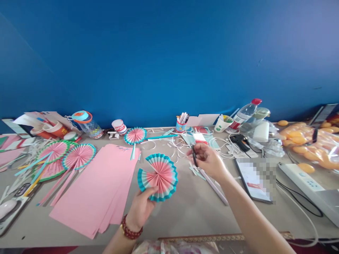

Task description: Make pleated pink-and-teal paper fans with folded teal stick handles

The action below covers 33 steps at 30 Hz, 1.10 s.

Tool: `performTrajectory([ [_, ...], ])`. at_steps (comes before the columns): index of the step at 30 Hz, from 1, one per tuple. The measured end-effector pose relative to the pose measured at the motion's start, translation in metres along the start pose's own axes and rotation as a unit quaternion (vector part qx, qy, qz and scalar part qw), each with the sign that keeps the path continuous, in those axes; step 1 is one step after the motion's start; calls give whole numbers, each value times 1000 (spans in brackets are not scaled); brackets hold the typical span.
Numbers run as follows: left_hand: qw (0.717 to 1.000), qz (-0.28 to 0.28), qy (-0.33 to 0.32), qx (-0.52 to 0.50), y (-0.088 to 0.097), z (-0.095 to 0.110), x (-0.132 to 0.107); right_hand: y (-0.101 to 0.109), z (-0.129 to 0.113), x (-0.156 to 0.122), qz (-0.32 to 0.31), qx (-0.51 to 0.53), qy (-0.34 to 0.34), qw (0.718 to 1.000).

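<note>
Grips fan [159,174] from below with left hand [140,208], thumb and fingers pressed together on the lower rim. Holds it raised off the table [190,211], face turned to the camera. Records a near-full round, with pleats radiating from a centre just above the grip. Appears to leave a narrow wedge unclosed on the side away from the right hand [209,160]. Pinches a thin dark tool [194,156] between right fingertips, roughly upright; cannot tell its kind. Places the right hand up and to the right of the fan grip, near but apart, touching no part of the fan. Puts the tool about level with the fan's upper rim, across a clear gap. Finds only the left hand on the fan, the right next nearest. Notes a pale strip [214,187] on the table under the right hand, long axis running down and rightward. Notes pink sheets [100,190] flat to the left of the fan grip, and finished fans [78,155] beyond those.
</note>
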<state>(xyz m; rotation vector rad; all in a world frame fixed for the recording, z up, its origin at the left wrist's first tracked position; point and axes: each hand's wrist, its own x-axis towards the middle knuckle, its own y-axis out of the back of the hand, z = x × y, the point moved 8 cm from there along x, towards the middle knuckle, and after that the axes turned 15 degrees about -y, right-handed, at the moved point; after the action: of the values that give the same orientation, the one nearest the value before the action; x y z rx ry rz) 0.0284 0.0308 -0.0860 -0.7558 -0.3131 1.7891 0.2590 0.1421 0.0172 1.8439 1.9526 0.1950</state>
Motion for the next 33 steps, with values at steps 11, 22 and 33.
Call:
performTrajectory([
  [11,986,-16,24,-165,-6,0,4,15,60,-15,129,-339,-48,931],
  [22,949,-165,-40,-265,-5,6,2,-37,91,-48,106,-470,-40,875],
  [33,961,-142,-64,-230,-7,6,1,-35,77,-30,26,-423,-18,906],
])
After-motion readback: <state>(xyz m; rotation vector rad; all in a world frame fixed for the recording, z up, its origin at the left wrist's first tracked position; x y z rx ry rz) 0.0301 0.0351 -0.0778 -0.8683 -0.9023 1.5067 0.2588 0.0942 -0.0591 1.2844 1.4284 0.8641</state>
